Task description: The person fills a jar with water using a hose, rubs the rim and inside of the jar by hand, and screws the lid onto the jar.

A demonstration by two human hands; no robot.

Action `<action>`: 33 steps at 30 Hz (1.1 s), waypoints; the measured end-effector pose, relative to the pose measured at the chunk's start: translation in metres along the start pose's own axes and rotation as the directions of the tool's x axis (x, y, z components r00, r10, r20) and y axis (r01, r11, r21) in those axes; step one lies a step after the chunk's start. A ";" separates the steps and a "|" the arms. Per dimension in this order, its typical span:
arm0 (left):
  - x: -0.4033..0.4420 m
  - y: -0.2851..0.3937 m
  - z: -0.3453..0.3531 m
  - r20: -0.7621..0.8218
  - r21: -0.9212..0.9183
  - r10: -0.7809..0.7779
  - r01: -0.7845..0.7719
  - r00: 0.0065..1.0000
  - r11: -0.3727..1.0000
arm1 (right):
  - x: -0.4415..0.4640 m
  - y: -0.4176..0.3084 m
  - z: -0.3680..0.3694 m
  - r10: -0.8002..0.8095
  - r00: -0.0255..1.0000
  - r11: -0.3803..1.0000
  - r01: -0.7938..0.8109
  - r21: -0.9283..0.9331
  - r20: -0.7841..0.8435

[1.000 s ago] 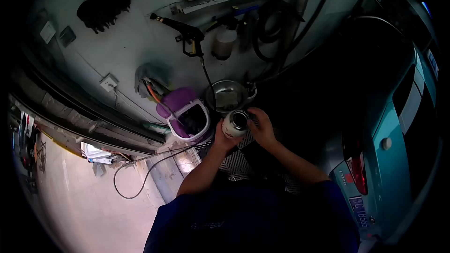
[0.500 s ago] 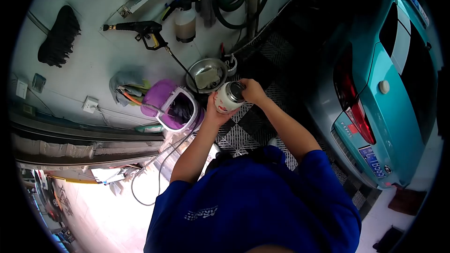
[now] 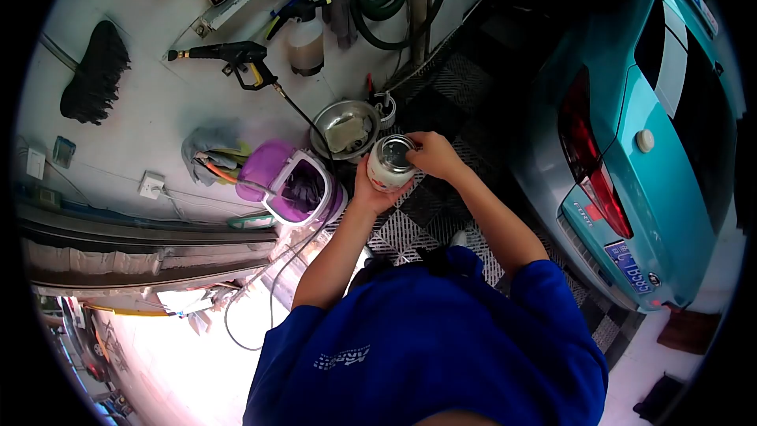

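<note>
A short, round white tin with red markings (image 3: pixel 386 181) is cupped from the left and below by my left hand (image 3: pixel 369 196). My right hand (image 3: pixel 436 156) has its fingers bent against the right edge of the tin's shiny, silver-rimmed top (image 3: pixel 393 152). Whether that top is a lid or an opening I cannot make out. Just beyond the tin sits a metal basin (image 3: pixel 322 130) with a pale sponge-like block (image 3: pixel 345 133) in it.
A purple bucket with a white rim (image 3: pixel 266 164) stands to the left. On the wall hang a pressure washer gun (image 3: pixel 236 55), a spray bottle (image 3: pixel 305 41), a coiled hose (image 3: pixel 363 0) and a black mop head (image 3: pixel 96 75). A teal car (image 3: pixel 631 142) is parked at right.
The tin has tipped so that its top faces me more and looks brighter. My right hand has shifted slightly right around its rim. The whole view has moved a little.
</note>
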State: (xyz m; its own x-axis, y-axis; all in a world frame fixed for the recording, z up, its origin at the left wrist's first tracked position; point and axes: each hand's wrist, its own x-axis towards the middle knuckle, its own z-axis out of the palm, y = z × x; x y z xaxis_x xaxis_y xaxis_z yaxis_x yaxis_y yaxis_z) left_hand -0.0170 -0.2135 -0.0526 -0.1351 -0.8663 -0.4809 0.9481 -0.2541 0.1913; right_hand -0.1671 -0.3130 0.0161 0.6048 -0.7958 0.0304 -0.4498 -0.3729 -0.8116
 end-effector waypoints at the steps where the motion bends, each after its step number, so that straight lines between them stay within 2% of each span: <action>1: -0.002 -0.001 0.001 0.010 -0.028 -0.028 0.028 1.000 0.999 | -0.004 -0.004 -0.001 0.005 1.000 1.000 -0.004 0.028 -0.031; 3: -0.004 0.002 0.002 0.023 -0.056 -0.050 0.051 0.998 0.997 | -0.003 -0.014 -0.007 0.005 0.998 0.998 -0.002 0.056 -0.060; 5: -0.006 0.001 0.001 0.086 -0.042 -0.131 0.135 0.988 0.990 | 0.001 -0.025 -0.019 -0.013 1.000 0.960 0.007 -0.281 -0.020; 6: -0.004 0.000 0.001 0.086 -0.046 -0.132 0.136 0.988 0.990 | 0.003 -0.033 -0.026 -0.011 1.000 0.959 0.005 -0.283 -0.018; 8: -0.004 -0.002 -0.001 0.155 -0.084 -0.178 0.192 0.972 0.978 | 0.006 -0.053 -0.036 0.037 0.998 0.888 -0.007 -0.460 0.055; 9: -0.002 -0.003 -0.003 0.154 -0.084 -0.177 0.191 0.972 0.978 | 0.006 -0.061 -0.038 0.037 0.998 0.888 -0.006 -0.459 0.057; 11: 0.002 -0.006 -0.007 0.327 -0.094 -0.098 0.135 0.940 0.986 | 0.004 -0.073 -0.038 0.099 0.991 0.895 -0.050 -0.444 0.087; 12: -0.001 -0.005 -0.002 0.325 -0.096 -0.089 0.127 0.942 0.987 | 0.004 -0.066 -0.030 0.093 0.991 0.896 -0.042 -0.441 0.094; 14: -0.013 -0.006 0.017 0.154 -0.164 0.080 -0.054 0.985 0.985 | -0.005 -0.044 -0.012 -0.065 0.995 0.995 0.059 -0.078 -0.078; 15: -0.014 -0.005 0.020 0.155 -0.164 0.081 -0.055 0.985 0.985 | -0.007 -0.044 -0.011 -0.067 0.995 0.995 0.060 -0.079 -0.079; 17: -0.019 -0.005 0.023 0.119 -0.150 0.093 -0.075 0.989 0.986 | -0.012 -0.043 -0.010 0.068 0.998 0.987 -0.065 0.146 -0.013; 18: -0.021 -0.006 0.024 0.115 -0.152 0.092 -0.074 0.989 0.986 | -0.013 -0.040 -0.008 0.070 0.997 0.987 -0.068 0.147 -0.010; 20: -0.024 -0.008 0.029 0.067 -0.108 0.123 -0.115 0.990 0.987 | -0.010 -0.034 -0.004 0.055 0.994 0.953 -0.024 0.303 -0.092; 24: -0.028 -0.012 0.030 0.039 -0.085 0.131 -0.128 0.991 0.988 | -0.003 -0.036 -0.009 0.042 0.991 0.979 -0.015 0.205 -0.127; 26: -0.029 -0.016 0.026 0.049 -0.104 0.113 -0.107 0.992 0.989 | -0.004 -0.048 -0.015 0.015 0.989 1.000 -0.016 -0.007 -0.150; 30: -0.033 -0.020 0.027 0.062 -0.115 0.117 -0.109 0.991 0.987 | -0.005 -0.063 -0.020 0.033 0.989 0.996 -0.045 -0.079 -0.147; 33: -0.039 -0.022 0.032 0.024 -0.129 0.136 -0.132 0.990 0.983 | -0.003 -0.056 -0.019 0.027 0.998 0.998 -0.031 -0.060 -0.065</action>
State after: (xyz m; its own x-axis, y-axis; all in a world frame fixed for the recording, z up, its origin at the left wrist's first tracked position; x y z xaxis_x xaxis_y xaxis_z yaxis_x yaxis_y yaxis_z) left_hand -0.0416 -0.1877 -0.0104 -0.0117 -0.9030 -0.4294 0.9867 -0.0799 0.1413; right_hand -0.1564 -0.2984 0.0728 0.5482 -0.8351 0.0464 -0.5070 -0.3760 -0.7756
